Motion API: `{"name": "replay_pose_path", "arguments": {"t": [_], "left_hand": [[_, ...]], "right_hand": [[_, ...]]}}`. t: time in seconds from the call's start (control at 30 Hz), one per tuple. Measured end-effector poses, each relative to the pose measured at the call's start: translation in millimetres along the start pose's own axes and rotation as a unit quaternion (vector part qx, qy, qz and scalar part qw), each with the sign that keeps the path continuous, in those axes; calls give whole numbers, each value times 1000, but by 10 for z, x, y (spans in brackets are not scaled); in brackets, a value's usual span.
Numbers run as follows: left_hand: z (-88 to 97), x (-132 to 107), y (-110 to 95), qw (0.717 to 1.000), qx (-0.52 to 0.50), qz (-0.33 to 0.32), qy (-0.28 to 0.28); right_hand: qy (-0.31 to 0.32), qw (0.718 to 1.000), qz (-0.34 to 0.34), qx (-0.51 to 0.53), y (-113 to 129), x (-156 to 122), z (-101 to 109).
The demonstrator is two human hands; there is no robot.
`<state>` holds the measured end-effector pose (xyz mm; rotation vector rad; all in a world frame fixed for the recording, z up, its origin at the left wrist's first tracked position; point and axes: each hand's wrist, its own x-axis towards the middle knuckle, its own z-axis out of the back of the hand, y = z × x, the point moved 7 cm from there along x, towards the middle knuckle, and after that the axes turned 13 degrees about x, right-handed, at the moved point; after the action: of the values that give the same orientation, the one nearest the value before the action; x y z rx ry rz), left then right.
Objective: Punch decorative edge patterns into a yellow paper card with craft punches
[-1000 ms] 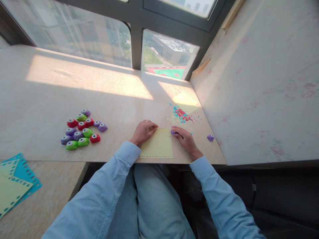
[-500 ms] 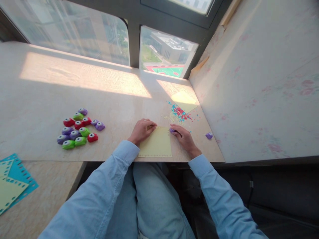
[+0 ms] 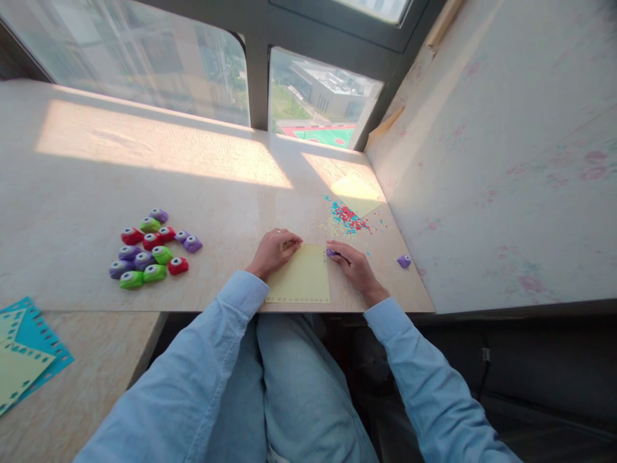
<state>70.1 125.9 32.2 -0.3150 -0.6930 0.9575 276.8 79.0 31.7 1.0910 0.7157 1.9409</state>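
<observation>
A sheet of pale yellow paper (image 3: 301,278) lies on the table in front of me, with small punched holes along its near edge and part of its right edge. My left hand (image 3: 276,252) pinches the sheet near its far left corner. At the right edge of the paper, my right hand (image 3: 355,265) is closed around a purple craft punch (image 3: 331,253), mostly hidden by the fingers. A second purple punch (image 3: 403,261) sits apart, to the right of that hand.
Several purple, green and red craft punches (image 3: 152,241) are grouped at left. Red, blue and yellow confetti (image 3: 349,217) is scattered beyond my right hand, beside another yellow sheet (image 3: 355,193). Punched blue and yellow papers (image 3: 60,350) lie at lower left. A wall (image 3: 506,161) bounds the right side.
Both hands and the paper stay almost in place. The right hand, with the purple punch, keeps its position at the sheet's right edge; the whole view shifts very slightly.
</observation>
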Motion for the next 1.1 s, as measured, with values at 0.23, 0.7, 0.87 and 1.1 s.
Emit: {"name": "replay_pose_path", "arguments": {"t": [0.23,0.7,0.87,1.1], "left_hand": [[10,-3,1,999,-42,2,-9],[-16,6,21,999,-31,22,0],[-11,18,22,999,-7,54,7],[-4,21,5,996,10,88,-1]], "right_hand": [[5,1000,3,0,-8,-9,-8],[-3,1000,-7,15,-20,-12,0],[-5,1000,-22,-2,-16,-3,-2],[-19,999,-28,-20,13,-5,29]]}}
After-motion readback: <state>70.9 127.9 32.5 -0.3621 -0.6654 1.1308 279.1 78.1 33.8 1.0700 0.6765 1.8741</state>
